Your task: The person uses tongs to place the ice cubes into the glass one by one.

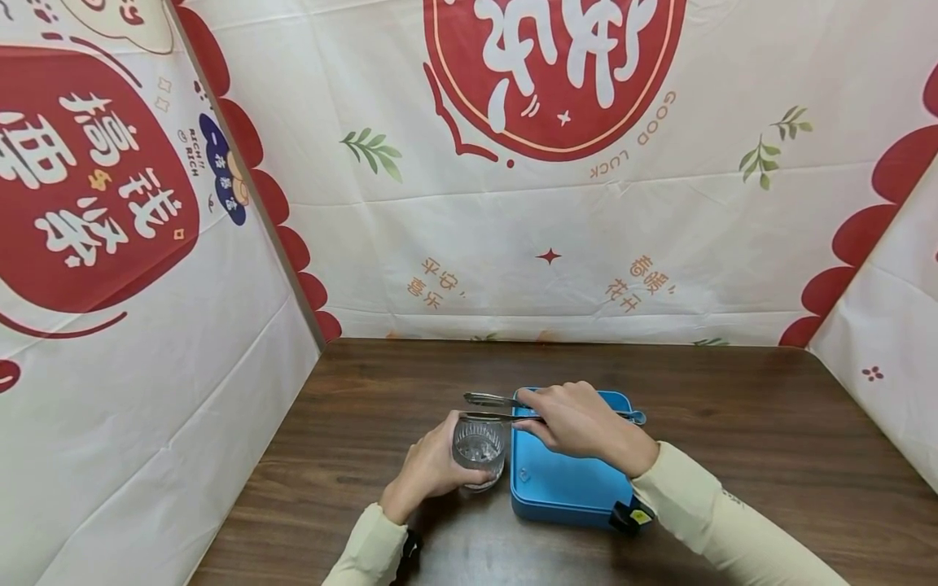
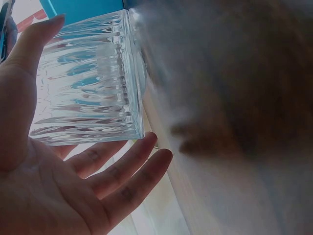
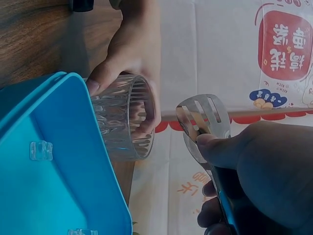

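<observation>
My left hand [image 1: 428, 462] holds a clear ribbed drinking glass [image 1: 479, 448] around its side. The glass stands left of a shallow blue box [image 1: 575, 488]. Above the box's left edge, my right hand [image 1: 586, 419] grips metal tongs [image 1: 489, 400], whose arms are spread and point left over the glass. Nothing shows between their tips. A slotted tong head [image 3: 215, 110] appears in the right wrist view. Inside the box lie clear ice-like cubes [image 3: 41, 150]. In the left wrist view, my thumb lies along the glass, with several fingers on its other side.
Under everything is a dark wooden table [image 1: 352, 423]. White printed cloth [image 1: 513, 220] hangs at its back and sides. A blue tab [image 1: 636, 417] sticks out at the box's right. At my right wrist is a black device [image 1: 628, 517] with a yellow mark.
</observation>
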Demonstrator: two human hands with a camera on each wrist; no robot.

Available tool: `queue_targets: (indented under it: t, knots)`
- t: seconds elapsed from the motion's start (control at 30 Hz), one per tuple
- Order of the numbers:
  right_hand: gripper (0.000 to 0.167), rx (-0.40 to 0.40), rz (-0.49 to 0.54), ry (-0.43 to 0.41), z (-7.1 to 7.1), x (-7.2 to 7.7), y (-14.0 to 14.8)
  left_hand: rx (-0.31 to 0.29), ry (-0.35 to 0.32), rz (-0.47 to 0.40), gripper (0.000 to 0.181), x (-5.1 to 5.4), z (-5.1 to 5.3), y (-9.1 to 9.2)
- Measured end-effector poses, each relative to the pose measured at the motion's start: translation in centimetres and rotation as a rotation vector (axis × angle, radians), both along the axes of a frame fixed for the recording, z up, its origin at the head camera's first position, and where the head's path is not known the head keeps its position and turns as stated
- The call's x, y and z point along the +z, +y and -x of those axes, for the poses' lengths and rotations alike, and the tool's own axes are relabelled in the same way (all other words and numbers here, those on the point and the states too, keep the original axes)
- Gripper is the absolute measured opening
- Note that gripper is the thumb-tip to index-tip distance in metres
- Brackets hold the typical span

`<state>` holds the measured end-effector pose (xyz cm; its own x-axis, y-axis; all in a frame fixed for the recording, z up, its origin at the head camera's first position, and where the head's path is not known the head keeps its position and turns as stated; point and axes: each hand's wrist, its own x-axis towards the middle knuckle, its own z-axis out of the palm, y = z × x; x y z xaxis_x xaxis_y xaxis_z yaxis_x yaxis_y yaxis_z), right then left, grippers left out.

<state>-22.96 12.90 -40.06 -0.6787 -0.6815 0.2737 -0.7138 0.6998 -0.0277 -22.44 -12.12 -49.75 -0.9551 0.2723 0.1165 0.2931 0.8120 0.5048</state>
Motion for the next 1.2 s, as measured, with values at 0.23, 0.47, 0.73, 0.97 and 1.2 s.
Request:
queue_targets:
  t: [0.23, 0.47, 0.73, 0.97, 1.2]
  knots:
    - [0.038, -0.026, 0.0, -0.009, 0.0, 0.0, 0.6, -0.016, 0.006, -0.019, 0.085, 0.1, 0.0, 0.0]
    - [0.036, -0.045, 0.007, -0.033, -0.1, 0.0, 1.4, -0.013, 0.006, -0.025, 0.085, 0.0, 0.0, 0.1]
    - [0.039, -0.079, -0.01, -0.021, -0.3, -0.1, 2.6, -0.004, 0.003, -0.034, 0.086, -0.2, 0.0, 0.0]
    - [0.045, -0.116, -0.03, -0.033, -0.4, -0.4, 3.9, -0.002, -0.001, -0.039, 0.085, -0.1, -0.1, 0.0]
    - [0.055, -0.131, -0.063, -0.051, -0.5, -0.7, 5.0, -0.002, -0.001, -0.049, 0.086, -0.1, -0.2, 0.0]
